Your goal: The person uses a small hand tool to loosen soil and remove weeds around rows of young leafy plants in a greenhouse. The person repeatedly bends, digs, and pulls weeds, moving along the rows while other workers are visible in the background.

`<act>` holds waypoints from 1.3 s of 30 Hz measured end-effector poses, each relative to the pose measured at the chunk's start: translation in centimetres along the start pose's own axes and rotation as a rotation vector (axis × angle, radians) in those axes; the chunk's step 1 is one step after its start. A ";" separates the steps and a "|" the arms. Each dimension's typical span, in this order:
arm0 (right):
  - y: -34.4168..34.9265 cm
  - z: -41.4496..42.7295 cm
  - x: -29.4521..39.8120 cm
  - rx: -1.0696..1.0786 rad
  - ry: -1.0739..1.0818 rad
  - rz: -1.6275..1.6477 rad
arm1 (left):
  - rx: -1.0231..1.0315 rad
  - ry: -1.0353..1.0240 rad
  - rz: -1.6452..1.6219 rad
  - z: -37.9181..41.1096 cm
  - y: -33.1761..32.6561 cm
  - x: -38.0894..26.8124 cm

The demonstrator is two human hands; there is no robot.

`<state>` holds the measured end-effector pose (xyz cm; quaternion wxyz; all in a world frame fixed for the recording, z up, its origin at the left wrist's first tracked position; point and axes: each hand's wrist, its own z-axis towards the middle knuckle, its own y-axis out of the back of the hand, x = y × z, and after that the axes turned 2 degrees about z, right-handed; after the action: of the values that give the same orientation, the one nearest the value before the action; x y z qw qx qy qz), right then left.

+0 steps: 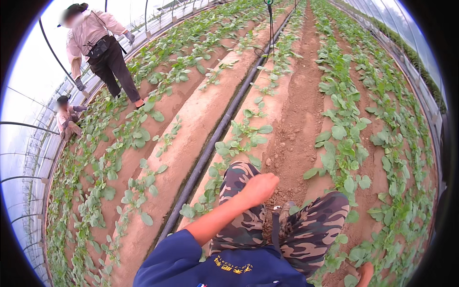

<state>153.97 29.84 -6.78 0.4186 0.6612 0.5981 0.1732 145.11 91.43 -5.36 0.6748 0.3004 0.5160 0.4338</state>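
Note:
My left hand (263, 186) is curled into a loose fist above my left knee, in camouflage trousers (240, 224). Nothing shows protruding from it. At the lower right edge, part of my right hand (365, 274) reaches down among broad-leaved green seedlings (356, 254); its fingers are mostly hidden. My knees are bent over a furrow of loose brown soil (296, 132). A shoe (287, 213) caked in dirt shows between my legs, beside a hanging dark strap (275, 229). Leafy plants (247, 138) grow just beyond my left knee.
A black pipe (224, 122) runs lengthwise along the bed to my left. Near it a thin black stake (271, 32) stands upright. Plant rows (344, 140) continue to the right. One person (116, 64) stands among the left rows; another person (70, 123) crouches by the plastic greenhouse wall.

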 end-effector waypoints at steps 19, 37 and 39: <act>11.4 -10.7 29.5 -1.019 1.165 0.879 | 0.351 0.733 -0.872 0.5 3.7 11.0; 11.6 -11.6 29.7 -0.970 1.075 0.729 | 0.338 0.230 -0.304 3.2 8.3 2.7; 12.3 -9.9 29.4 -0.880 1.050 0.760 | 0.578 0.069 -0.017 7.5 8.2 1.1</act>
<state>161.30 61.55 0.45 0.2166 0.4252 0.3268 0.8158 150.10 96.37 3.29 0.5467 0.4611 0.6433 0.2731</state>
